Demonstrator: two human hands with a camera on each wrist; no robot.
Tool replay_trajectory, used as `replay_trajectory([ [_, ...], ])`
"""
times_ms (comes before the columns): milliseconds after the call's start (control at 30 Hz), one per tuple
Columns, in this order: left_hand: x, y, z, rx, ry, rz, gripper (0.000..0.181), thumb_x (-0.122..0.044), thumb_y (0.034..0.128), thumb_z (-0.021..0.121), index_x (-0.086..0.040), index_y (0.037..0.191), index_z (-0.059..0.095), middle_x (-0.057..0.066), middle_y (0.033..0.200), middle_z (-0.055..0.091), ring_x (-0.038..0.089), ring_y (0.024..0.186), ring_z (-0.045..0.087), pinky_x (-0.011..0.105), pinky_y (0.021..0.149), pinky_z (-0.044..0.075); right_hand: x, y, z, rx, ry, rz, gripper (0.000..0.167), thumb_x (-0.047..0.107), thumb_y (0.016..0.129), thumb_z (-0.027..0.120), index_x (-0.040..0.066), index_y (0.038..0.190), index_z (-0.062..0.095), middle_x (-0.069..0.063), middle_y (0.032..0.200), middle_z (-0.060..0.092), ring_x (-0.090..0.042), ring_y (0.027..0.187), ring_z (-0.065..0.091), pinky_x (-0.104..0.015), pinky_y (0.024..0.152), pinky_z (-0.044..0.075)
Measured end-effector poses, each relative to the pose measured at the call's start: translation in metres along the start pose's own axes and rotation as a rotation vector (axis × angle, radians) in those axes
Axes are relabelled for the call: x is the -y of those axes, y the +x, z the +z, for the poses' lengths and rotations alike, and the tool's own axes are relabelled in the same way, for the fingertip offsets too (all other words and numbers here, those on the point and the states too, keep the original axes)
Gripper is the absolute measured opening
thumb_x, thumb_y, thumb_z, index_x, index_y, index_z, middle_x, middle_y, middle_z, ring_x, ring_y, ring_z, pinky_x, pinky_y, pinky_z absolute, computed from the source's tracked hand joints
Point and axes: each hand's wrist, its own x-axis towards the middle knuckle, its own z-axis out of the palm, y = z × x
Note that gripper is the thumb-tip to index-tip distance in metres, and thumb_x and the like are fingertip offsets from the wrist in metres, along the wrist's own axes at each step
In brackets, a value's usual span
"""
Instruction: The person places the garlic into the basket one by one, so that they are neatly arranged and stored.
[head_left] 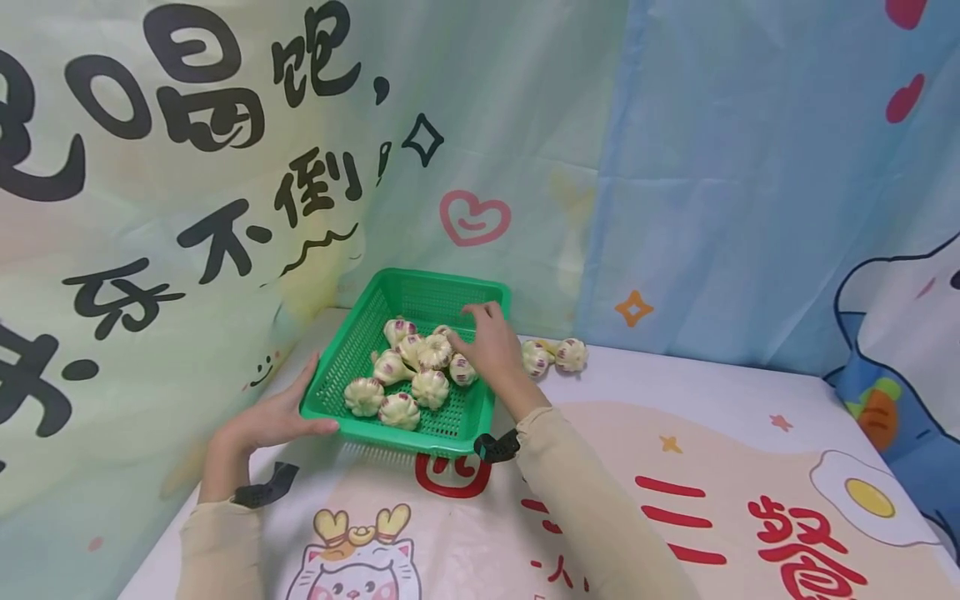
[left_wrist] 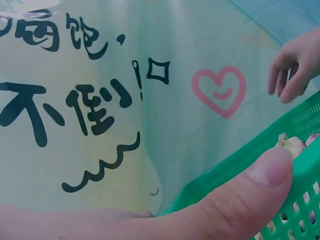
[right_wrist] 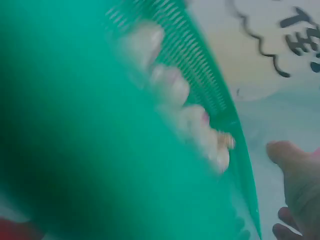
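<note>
A green plastic basket (head_left: 347,350) with slotted walls holds several garlic bulbs (head_left: 431,389), whitish with purple streaks. My left hand (head_left: 273,412) grips its near left corner, the thumb lying along the front rim and the fingers at the left side. Over the basket's right part hovers my right hand (head_left: 491,346), its fingers loosely bent. In the left wrist view that right hand (left_wrist: 297,67) shows nothing between its fingers, above the rim. The right wrist view is blurred, with the basket's wall covering much of it.
Two more garlic bulbs (head_left: 572,355) lie on the table just right of the basket, against the backdrop. A printed cloth (head_left: 750,467) covers the tabletop. Printed curtains (head_left: 487,125) rise behind and at the left.
</note>
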Motion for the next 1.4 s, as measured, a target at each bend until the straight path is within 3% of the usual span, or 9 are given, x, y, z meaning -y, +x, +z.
replay_trajectory([
  [300,0.002,0.000,0.000,-0.008,0.022,-0.006,0.118,-0.038,0.0811,0.073,-0.013,0.150,-0.020,0.024,0.157,-0.011,0.049,0.141,0.009,0.064,0.107,0.020,-0.022,-0.007,-0.017,-0.062,0.055,0.032,0.068,0.048,0.086,0.065,0.024,0.144,0.040,-0.007,0.137,0.045,-0.026,0.097,0.060,-0.039,0.066,0.050],
  [533,0.001,0.001,-0.002,-0.006,0.014,-0.006,0.117,-0.037,0.0817,0.072,-0.012,0.150,-0.020,0.024,0.157,-0.012,0.050,0.141,0.007,0.065,0.107,0.019,-0.056,-0.017,-0.027,-0.139,0.113,0.049,0.071,0.049,0.085,0.065,0.024,0.146,0.038,-0.007,0.142,0.043,-0.031,0.119,0.052,-0.048,0.085,0.049],
  [733,0.002,0.000,-0.003,-0.011,0.007,-0.010,0.116,-0.037,0.0820,0.072,-0.012,0.150,-0.019,0.024,0.157,-0.012,0.049,0.142,0.005,0.065,0.108,0.018,-0.088,-0.026,-0.030,-0.182,0.151,0.093,0.072,0.043,0.084,0.069,0.021,0.145,0.040,-0.008,0.144,0.042,-0.033,0.124,0.048,-0.051,0.094,0.044],
  [1067,-0.003,-0.002,-0.003,-0.004,0.014,0.002,0.117,-0.034,0.0808,0.073,-0.011,0.150,-0.018,0.026,0.157,-0.010,0.051,0.141,0.007,0.065,0.107,0.019,-0.126,-0.041,-0.029,-0.197,0.175,0.163,0.079,0.041,0.080,0.074,0.020,0.146,0.037,-0.014,0.144,0.040,-0.035,0.129,0.044,-0.053,0.101,0.039],
  [1400,-0.005,-0.001,-0.002,0.004,-0.001,0.009,0.118,-0.034,0.0802,0.074,-0.011,0.151,-0.018,0.026,0.157,-0.010,0.050,0.141,0.008,0.066,0.106,0.020,-0.171,-0.042,-0.024,-0.112,0.145,0.142,0.090,0.038,0.079,0.075,0.011,0.150,0.027,-0.017,0.151,0.030,-0.036,0.138,0.031,-0.053,0.108,0.031],
])
